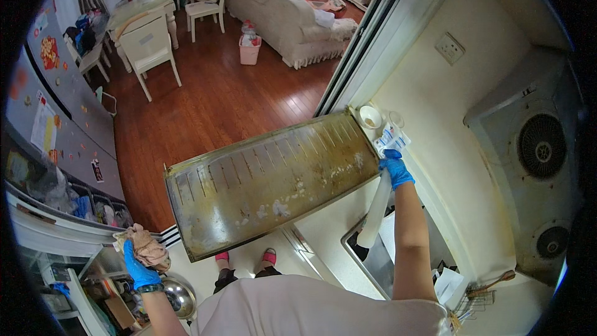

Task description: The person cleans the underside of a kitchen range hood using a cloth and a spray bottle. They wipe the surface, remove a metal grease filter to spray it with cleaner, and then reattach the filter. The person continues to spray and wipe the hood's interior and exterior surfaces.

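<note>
A large, greasy metal panel [273, 177] stretches across the view before me, with a row of slits along its far side and whitish patches on its stained face. My right hand [396, 170], in a blue glove, grips the panel's right edge near the corner. Just below that hand, a long whitish object [375, 214] slants over the counter; I cannot tell what it is. At the lower left, my blue-gloved left hand [137, 266] holds a crumpled beige-pink cloth [144, 245], apart from the panel. Fingers of both hands are partly hidden.
On the right, a counter [322, 210] carries a hob [373, 252], a white bowl [370, 117] and a blue-and-white packet [392, 140]. A range hood [517, 149] juts from the wall. Left are a fridge [70, 88], cluttered shelves [79, 298] and a metal pan lid [179, 297].
</note>
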### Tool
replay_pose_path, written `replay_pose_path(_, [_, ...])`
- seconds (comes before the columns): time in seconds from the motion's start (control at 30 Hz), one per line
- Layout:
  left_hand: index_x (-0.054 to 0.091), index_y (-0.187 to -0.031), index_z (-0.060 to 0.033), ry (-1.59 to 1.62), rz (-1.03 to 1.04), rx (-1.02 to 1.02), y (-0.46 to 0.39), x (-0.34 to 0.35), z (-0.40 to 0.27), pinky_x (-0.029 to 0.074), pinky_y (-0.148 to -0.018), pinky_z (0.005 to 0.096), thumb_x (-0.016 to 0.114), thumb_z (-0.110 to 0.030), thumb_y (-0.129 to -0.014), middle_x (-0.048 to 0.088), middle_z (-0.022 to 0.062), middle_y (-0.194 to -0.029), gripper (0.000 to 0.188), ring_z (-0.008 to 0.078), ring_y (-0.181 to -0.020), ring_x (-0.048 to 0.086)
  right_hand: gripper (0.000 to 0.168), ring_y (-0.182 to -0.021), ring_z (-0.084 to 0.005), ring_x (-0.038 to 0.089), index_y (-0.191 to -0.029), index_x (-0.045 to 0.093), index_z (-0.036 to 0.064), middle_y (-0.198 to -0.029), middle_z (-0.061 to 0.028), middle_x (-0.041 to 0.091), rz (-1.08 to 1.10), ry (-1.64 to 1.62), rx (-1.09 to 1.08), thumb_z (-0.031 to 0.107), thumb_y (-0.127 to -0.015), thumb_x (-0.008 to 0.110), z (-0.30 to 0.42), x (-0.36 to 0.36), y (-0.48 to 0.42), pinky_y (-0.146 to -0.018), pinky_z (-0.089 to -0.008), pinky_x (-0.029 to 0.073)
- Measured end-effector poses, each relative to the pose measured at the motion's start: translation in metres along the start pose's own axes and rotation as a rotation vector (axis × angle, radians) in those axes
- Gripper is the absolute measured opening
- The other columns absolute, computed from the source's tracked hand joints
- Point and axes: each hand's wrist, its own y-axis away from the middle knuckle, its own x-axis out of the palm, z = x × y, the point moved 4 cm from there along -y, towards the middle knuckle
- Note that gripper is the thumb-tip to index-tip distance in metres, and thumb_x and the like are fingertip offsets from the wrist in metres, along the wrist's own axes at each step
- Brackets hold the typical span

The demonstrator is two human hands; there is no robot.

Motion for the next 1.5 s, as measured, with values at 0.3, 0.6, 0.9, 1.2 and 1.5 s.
replay_pose_path(0.3, [0.044,-0.118,-0.0069,0.01,-0.036,-0.016,-0.003,-0.006,0.002,0.045,-0.081,0.0376,0.047,-0.032,-0.083,0.051,0.0113,-0.11,0.043,0.0245,-0.095,0.052,0.029,-0.057,-0.0234,0.058,-0.088,0.055,0.007,-0.066,-0.012,0.058,-0.054,0.554,-0.088,0.011,-0.06,0.058,-0.006,-0.018,-0.025,-0.053,-0.0335,0.047])
replay_pose_path(0.6, [0.044,-0.117,-0.006,0.002,0.02,0.02,-0.006,-0.007,0.0,0.044,-0.082,0.0404,0.044,-0.031,-0.084,0.05,0.0119,-0.112,0.042,0.0268,-0.098,0.051,0.037,-0.05,-0.0208,0.055,-0.1,0.055,0.01,-0.07,-0.0094,0.058,0.127,0.051,-0.046,0.004,-0.064,0.057,0.022,0.02,0.06,-0.044,-0.0322,0.046])
replay_pose_path(0.9, [0.046,-0.114,-0.008,0.035,-0.005,0.002,-0.019,-0.002,-0.012,0.044,-0.083,0.0351,0.047,-0.026,-0.083,0.052,0.0092,-0.11,0.035,0.0223,-0.097,0.052,0.05,-0.067,-0.0175,0.056,-0.112,0.05,0.008,-0.084,-0.0072,0.057,0.436,0.184,-0.157,0.004,-0.063,0.06,0.001,0.1,0.11,-0.059,-0.0287,0.046])
replay_pose_path(1.2, [0.046,-0.112,-0.0068,0.005,-0.018,-0.003,-0.045,-0.026,-0.041,0.047,-0.076,0.033,0.044,-0.025,-0.085,0.053,0.01,-0.104,0.033,0.0213,-0.091,0.054,0.044,-0.082,-0.0218,0.057,-0.111,0.051,0.009,-0.098,-0.0109,0.059,0.511,0.309,-0.454,0.011,-0.068,0.059,-0.032,0.181,0.176,-0.072,-0.0305,0.045])
replay_pose_path(1.5, [0.048,-0.109,-0.0043,0.002,-0.036,-0.02,-0.084,-0.067,-0.072,0.047,-0.075,0.0296,0.047,-0.023,-0.085,0.054,0.0086,-0.1,0.031,0.0184,-0.088,0.054,0.039,-0.07,-0.027,0.056,-0.11,0.053,0.014,-0.08,-0.0128,0.059,0.683,0.537,-0.598,0.012,-0.071,0.058,-0.002,0.269,0.291,-0.063,-0.0316,0.045])
